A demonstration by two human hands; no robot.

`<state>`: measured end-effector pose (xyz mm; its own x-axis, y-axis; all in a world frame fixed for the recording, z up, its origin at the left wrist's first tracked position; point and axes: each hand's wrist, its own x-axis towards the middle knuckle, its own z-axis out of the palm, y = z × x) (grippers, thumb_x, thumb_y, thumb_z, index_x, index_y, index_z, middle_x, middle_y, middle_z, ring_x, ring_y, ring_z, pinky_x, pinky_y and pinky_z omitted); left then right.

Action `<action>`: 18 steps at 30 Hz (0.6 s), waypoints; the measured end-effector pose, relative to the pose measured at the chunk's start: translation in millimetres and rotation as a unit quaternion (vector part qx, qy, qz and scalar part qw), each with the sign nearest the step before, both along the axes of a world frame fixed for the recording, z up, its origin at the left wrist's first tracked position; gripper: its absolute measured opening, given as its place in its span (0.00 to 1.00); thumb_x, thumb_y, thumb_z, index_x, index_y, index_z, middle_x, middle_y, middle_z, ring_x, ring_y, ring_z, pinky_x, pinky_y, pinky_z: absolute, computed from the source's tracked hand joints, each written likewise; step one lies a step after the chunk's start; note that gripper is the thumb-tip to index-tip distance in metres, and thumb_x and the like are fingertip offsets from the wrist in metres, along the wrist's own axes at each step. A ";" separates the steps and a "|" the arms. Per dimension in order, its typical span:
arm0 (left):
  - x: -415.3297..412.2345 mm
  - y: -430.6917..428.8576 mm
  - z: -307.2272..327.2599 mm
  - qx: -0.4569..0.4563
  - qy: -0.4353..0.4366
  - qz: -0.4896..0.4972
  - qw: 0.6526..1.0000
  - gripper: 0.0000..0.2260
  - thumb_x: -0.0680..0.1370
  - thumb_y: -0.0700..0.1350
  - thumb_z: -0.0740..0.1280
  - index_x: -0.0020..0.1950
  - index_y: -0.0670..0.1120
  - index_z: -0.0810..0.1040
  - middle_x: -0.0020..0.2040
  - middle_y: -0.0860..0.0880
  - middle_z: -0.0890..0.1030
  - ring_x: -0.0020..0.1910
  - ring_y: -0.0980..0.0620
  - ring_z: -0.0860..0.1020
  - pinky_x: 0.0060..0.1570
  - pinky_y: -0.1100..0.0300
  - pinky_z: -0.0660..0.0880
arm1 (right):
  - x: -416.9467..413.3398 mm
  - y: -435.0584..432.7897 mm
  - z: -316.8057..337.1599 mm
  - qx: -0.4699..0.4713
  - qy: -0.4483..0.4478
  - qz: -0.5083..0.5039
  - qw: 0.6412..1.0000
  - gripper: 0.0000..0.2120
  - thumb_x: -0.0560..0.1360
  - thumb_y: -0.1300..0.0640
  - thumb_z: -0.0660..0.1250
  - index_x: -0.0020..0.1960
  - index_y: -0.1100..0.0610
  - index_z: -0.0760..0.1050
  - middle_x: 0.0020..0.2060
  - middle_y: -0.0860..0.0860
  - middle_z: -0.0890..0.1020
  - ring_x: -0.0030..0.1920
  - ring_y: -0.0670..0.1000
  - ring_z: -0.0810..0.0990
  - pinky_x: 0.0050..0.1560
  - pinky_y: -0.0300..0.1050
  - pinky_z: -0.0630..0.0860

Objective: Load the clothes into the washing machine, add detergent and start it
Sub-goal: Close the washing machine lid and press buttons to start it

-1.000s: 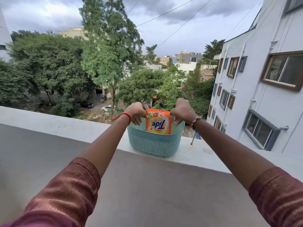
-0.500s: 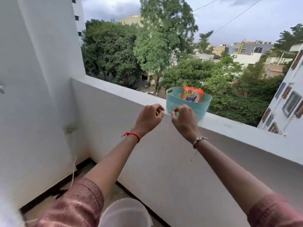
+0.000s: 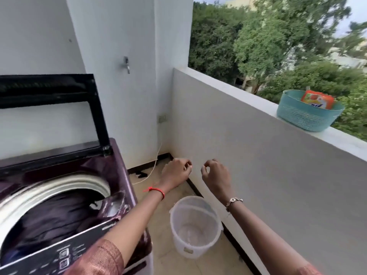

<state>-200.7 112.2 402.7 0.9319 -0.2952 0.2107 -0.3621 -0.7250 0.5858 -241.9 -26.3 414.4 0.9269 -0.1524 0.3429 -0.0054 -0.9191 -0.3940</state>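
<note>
— From the left, how many of each?

— 1 washing machine (image 3: 117, 155) with its lid (image 3: 49, 100) stood upright, and dark clothes (image 3: 53, 215) in the drum. 1 tap (image 3: 126, 64) is on the wall behind it. Then 2 hands, 1 bucket, 1 basket and 1 detergent packet.

— What are the hands doing?

— The left hand (image 3: 175, 171) is raised just right of the machine, with its fingers curled in and the thumb tip by the forefinger. I can see nothing in it. The right hand (image 3: 215, 175) is beside it, not touching, curled the same way and also holding nothing.

— And the bucket?

— The clear bucket (image 3: 179, 243) stands on the floor, below and between the 2 forearms.

— Where is the detergent?

— The detergent packet (image 3: 317, 100) is up and well to the right of both hands. It stands in the teal basket (image 3: 303, 118) on the balcony ledge (image 3: 228, 80). The clothes lie down to the left of the left hand.
</note>
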 end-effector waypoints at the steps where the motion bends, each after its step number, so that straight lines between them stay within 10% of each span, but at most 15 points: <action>1: -8.7 21.1 -5.3 -0.001 -0.002 0.015 1.000 0.08 0.76 0.46 0.63 0.50 0.47 0.80 0.49 0.48 0.83 0.50 0.48 0.80 0.48 0.55 0.76 | -3.2 18.3 -4.0 -0.002 0.003 0.016 1.000 0.11 0.76 0.57 0.59 0.47 0.61 0.78 0.47 0.57 0.80 0.47 0.61 0.78 0.49 0.50 0.69; 18: -177.1 345.2 -56.5 0.026 0.044 0.187 0.981 0.07 0.77 0.43 0.62 0.49 0.46 0.79 0.51 0.49 0.82 0.53 0.49 0.79 0.52 0.54 0.75 | -114.4 315.7 -53.5 0.032 0.022 0.193 0.980 0.09 0.72 0.62 0.65 0.35 0.64 0.76 0.34 0.61 0.81 0.37 0.63 0.79 0.38 0.52 0.75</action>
